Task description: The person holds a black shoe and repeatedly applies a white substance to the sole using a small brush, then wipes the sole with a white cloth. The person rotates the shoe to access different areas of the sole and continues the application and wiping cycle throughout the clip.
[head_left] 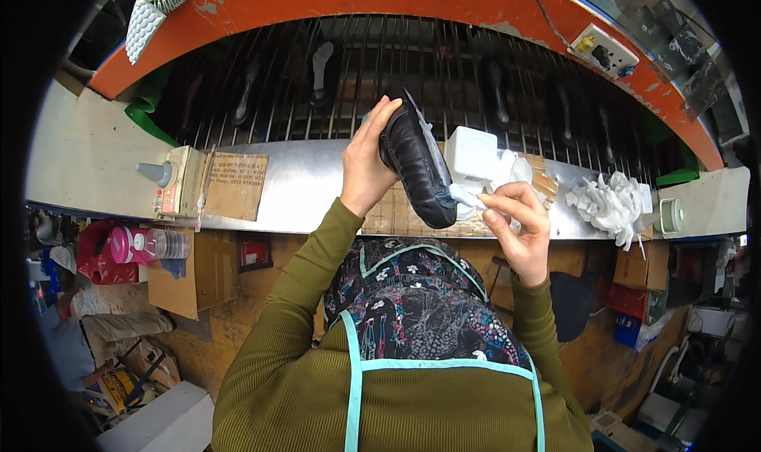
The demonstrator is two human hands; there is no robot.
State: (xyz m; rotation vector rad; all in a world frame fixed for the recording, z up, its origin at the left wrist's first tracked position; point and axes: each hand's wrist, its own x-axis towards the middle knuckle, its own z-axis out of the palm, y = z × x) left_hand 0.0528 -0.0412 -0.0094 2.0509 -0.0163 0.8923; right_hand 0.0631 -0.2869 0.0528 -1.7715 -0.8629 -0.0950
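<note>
Two hands up over the steel bench (301, 178). Left hand (366, 162) wraps the black leather shoe upper (414, 166), grip closed around its top end, holding it tilted, toe end down near the bench edge. Right hand (519, 226) pinches a small white cloth (468, 194) between thumb and fingertips, grip narrow; cloth touches the lower side of the upper. White square container (471, 157) sits just behind the cloth. Pile of crumpled white rags (610, 202) further right on the bench, roll of tape (671, 216) beside it. Wire rack conveyor (333, 79) runs behind, under an orange arch (357, 0)
</note>
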